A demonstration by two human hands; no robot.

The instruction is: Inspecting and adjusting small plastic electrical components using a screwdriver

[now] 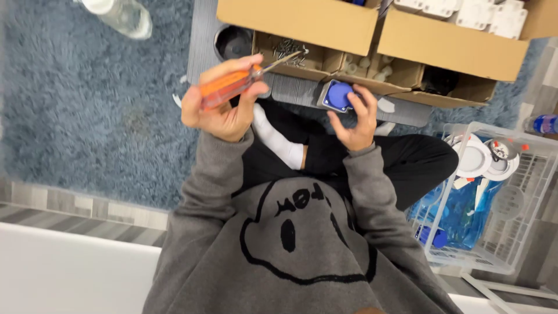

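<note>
A blue-grey shag carpet is seen covering most of the floor, and a strip of pale patterned tile is seen along its edge, next to a white surface. The person is seated cross-legged on the carpet, in a grey sweatshirt with a black drawing on it, black trousers and white socks.

An orange-handled screwdriver is held up in the left hand; the fingers are wrapped around the handle and the metal shaft is pointed toward the cardboard boxes. A small blue square socket part is held in the right hand, with the fingers curled around its edge, just above the knees and just beside a grey ribbed mat.

Open cardboard boxes are set on the carpet in front of the person; a heap of small dark screws is seen in one compartment and white parts in others. A white wire basket is placed at the person's right, with round white fittings and blue plastic bags inside it. A clear plastic bottle is lying on the carpet well apart from the hands, and another bottle is seen beyond the basket.
</note>
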